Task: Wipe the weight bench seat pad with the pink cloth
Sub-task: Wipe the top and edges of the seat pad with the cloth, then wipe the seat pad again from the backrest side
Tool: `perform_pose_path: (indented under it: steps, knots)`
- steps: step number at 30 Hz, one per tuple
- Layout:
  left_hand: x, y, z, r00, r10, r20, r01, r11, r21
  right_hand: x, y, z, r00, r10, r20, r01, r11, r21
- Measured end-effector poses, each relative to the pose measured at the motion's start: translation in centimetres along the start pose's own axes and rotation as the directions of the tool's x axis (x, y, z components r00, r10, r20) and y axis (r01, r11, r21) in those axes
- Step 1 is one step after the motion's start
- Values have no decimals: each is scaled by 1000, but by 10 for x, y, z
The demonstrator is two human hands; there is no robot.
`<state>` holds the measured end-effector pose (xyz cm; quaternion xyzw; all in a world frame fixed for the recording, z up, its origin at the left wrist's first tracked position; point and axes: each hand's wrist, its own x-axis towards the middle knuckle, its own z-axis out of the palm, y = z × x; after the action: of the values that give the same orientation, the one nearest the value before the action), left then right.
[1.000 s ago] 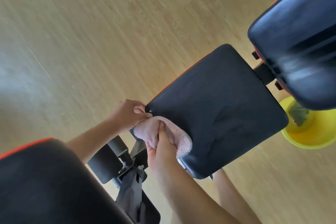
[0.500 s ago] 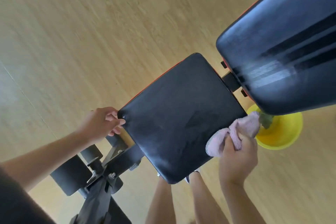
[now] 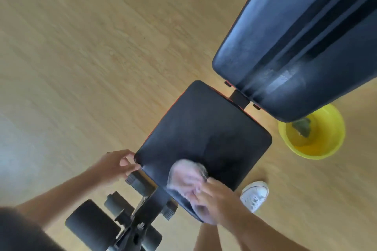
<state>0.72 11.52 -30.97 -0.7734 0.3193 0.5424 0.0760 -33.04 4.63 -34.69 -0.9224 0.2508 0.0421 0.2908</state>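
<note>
1. We are mid-wipe on the seat pad (image 3: 204, 134); the pink cloth (image 3: 187, 179) sits on the pad's near part, at about 6 o'clock of its surface.
2. To do this well, we judge we should press the cloth flat and sweep in overlapping strokes from 6 toward 12 o'clock, reaching all corners.
3. Our right hand (image 3: 216, 199) is closed on the bunched cloth, fingers curled over it; blur hides the finer grip.
4. Our left hand (image 3: 114, 167) pinches the pad's corner at 8 o'clock, narrowly closed, steadying it.
5. A yellow bowl (image 3: 334, 146) stands on the floor at 3 o'clock.
</note>
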Motion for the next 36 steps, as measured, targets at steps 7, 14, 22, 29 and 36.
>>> perform_pose_path:
  steps: [7, 14, 22, 29, 36]
  knots:
    - [-40, 82, -102, 991, 124, 45, -130, 859, 494, 17, 25, -117, 597, 694, -402, -429, 700, 571]
    - [-74, 288, -111, 949, 311, -41, -263, 860, 437, -29, 93, -213, 297, 879, -372, -379, 466, 799]
    - [-96, 524, 52, 782, 588, 208, -616, 676, 404, -226, 185, -236, -243, 955, -168, -215, 116, 970]
    - [-125, 626, 257, 679, 562, 472, -734, 542, 410, -405, 158, -192, -518, 854, 56, -78, -112, 991]
    - [-171, 669, 436, 556, 443, 703, -812, 108, 574, -554, 116, -113, -706, 688, 169, -8, -245, 969]
